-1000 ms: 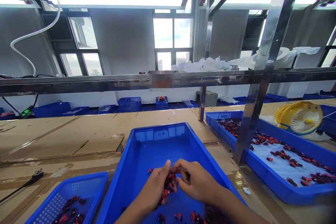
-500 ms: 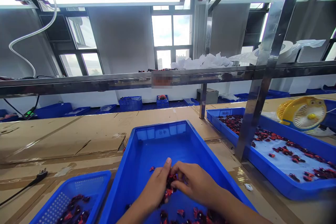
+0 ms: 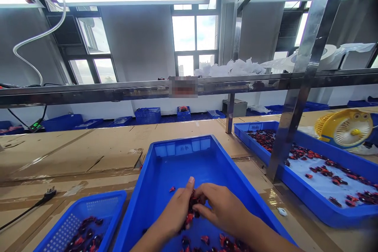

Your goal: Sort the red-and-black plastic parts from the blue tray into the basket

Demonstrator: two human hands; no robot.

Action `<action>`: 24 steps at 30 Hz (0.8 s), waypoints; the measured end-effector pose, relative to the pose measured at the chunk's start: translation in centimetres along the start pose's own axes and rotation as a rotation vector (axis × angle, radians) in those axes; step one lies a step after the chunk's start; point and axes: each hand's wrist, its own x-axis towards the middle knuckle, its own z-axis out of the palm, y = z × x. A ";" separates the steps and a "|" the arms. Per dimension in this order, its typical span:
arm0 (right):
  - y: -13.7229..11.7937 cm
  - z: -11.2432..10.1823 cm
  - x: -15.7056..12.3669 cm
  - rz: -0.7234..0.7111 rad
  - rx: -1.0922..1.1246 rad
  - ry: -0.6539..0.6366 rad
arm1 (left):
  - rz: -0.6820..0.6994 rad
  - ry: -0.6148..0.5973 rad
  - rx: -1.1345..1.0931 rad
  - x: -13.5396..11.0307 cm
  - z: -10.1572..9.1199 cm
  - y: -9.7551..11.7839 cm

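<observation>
Working at a bench (image 3: pixel 97 136) covered in taped brown cardboard. A steel frame (image 3: pixel 298 98) crosses ahead of me, its slanting post standing to my right. Directly in front: a deep blue tray (image 3: pixel 184 169), far half mostly bare floor, near end scattered with parts. Beyond the post, a second tray (image 3: pixel 313 201) with a pale lining carries many more. At lower left, just beside my tray, sits a perforated basket (image 3: pixel 113 208) with a small heap inside. A yellow fan (image 3: pixel 344 128) stands past the second tray.

Both my hands are over the deep tray, nearly meeting. Left hand (image 3: pixel 177 208): fingers curled around a cluster of red-and-black pieces (image 3: pixel 189 218), thumb pointing up. Right hand (image 3: pixel 220 204): fingers bent inward, thumb and forefinger tips brought to that cluster; whether they pinch a single piece I cannot tell, my own fingers covering it.

A black plug (image 3: pixel 50 194) lies left of the basket; a small white object (image 3: pixel 282 212) lies right of the tray. Smallest noted: one loose red piece (image 3: pixel 172 189) on the tray floor, just beyond my left hand.
</observation>
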 end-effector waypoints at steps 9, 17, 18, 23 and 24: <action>0.7 -0.7 0.5 0.062 0.039 0.115 | 0.050 -0.014 0.059 -0.2 0.0 0.3; 0.4 -0.4 0.2 0.012 -0.080 0.087 | 0.160 -0.019 0.084 -0.3 0.8 -0.4; 0.4 -0.3 0.2 -0.001 -0.095 0.076 | 0.162 -0.027 0.078 -0.4 0.8 -0.5; 0.6 0.0 0.1 -0.085 -0.135 0.008 | 0.191 -0.054 0.089 -0.9 1.0 -0.7; 0.6 0.0 0.1 -0.094 -0.142 0.011 | 0.177 -0.046 0.079 -0.9 0.9 -0.6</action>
